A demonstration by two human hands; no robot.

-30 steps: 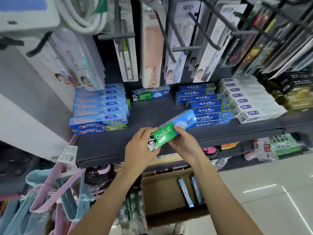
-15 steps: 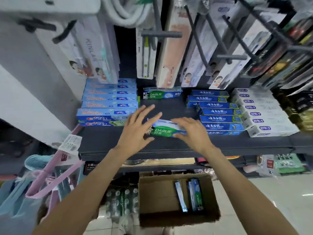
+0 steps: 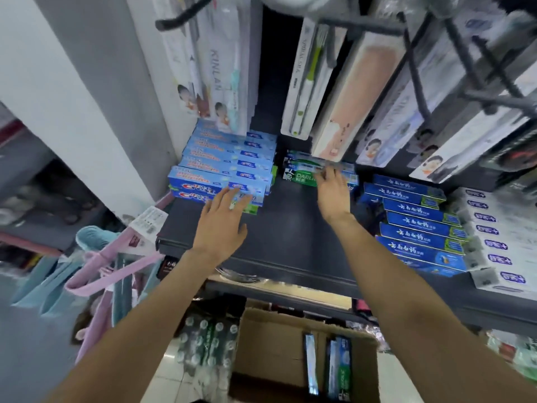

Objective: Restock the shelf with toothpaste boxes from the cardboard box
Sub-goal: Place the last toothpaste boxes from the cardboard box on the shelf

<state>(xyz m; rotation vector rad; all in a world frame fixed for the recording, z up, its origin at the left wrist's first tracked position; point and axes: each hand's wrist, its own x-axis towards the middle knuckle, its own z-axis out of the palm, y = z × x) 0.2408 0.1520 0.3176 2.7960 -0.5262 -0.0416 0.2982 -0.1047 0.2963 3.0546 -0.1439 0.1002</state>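
Shelf [image 3: 290, 251] stock, ref. pt. green box [image 3: 302, 177]:
- Green box: at shelf back, on/among same-brand boxes; stack count unclear (blur).
- R hand [image 3: 332, 193]: fingers straight, pressing green box's right part; no grip.
- L hand [image 3: 220, 225]: spread, holding nothing, left of green box, near blue stack [image 3: 223, 173].
- Carton [image 3: 305, 359]: below shelf, a few boxes inside; bottom cut off.
- Handling (est.): light, stiff card, crushable; take by long sides.
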